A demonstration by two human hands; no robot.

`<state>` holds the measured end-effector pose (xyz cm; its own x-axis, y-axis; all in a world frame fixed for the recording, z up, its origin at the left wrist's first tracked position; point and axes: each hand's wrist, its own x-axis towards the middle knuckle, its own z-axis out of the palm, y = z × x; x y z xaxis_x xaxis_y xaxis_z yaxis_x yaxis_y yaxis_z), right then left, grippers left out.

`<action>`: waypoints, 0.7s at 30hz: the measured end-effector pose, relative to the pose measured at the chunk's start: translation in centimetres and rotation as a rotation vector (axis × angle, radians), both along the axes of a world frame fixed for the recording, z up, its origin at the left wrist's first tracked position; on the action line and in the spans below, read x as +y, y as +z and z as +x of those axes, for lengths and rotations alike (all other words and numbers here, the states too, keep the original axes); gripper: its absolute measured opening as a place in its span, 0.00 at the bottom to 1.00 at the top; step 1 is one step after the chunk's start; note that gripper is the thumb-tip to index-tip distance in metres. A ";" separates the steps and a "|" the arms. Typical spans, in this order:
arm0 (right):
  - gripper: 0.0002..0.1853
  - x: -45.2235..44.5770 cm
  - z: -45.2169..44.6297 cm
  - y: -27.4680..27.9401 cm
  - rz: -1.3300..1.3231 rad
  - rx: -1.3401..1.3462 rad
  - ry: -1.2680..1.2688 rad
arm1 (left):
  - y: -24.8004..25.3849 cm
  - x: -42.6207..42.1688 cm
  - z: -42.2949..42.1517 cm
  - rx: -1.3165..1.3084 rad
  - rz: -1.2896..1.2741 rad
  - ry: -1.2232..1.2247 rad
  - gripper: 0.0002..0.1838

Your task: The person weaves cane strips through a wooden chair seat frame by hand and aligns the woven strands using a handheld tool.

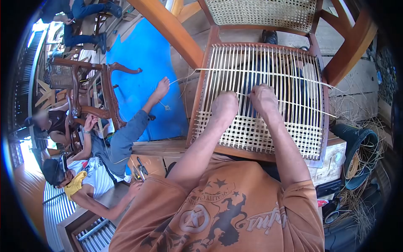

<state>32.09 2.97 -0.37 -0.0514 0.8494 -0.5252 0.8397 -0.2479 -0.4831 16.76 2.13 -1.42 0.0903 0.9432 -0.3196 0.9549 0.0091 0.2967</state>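
Note:
A wooden chair seat frame (202,90) lies in front of me, strung with pale cane strands running away from me. Near my body they are crossed into a square woven mesh (252,132). My left hand (225,105) is closed over the left-centre of the seat. Just beside it, slightly farther away, my right hand (264,99) is closed too. Both seem to pinch a crosswise cane strand (308,108), which runs out past the right rail; the fingertips are mostly hidden. Another crosswise strand (252,72) lies farther up the seat.
The caned chair back (262,12) rises beyond the seat, between orange-brown wooden legs (168,29). At right stands a dark bucket (357,143) with coiled cane, amid loose scraps. Left are a blue sheet (147,54), a carved chair (111,90), hand tools (140,168) and co-workers.

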 end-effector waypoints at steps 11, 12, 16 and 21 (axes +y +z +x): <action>0.13 0.3 -2.2 0.2 -0.078 -0.079 -0.194 | -0.3 0.0 -1.3 -0.230 -0.065 0.180 0.07; 0.13 0.1 -2.0 0.5 -0.079 -0.047 -0.193 | -0.1 -0.2 -1.2 -0.137 0.060 0.118 0.07; 0.14 0.3 -0.6 -0.6 -0.104 0.080 -0.181 | 0.6 -0.1 -1.1 -0.009 -0.021 0.097 0.09; 0.11 0.0 -0.7 -1.0 -0.034 0.092 -0.182 | -0.1 1.7 -2.3 -0.300 -0.357 0.333 0.08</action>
<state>31.44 2.96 -1.34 0.0519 0.8308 -0.5542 0.7326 -0.4088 -0.5442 14.43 3.78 -1.56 -0.0575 0.7744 -0.6301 0.7578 0.4447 0.4774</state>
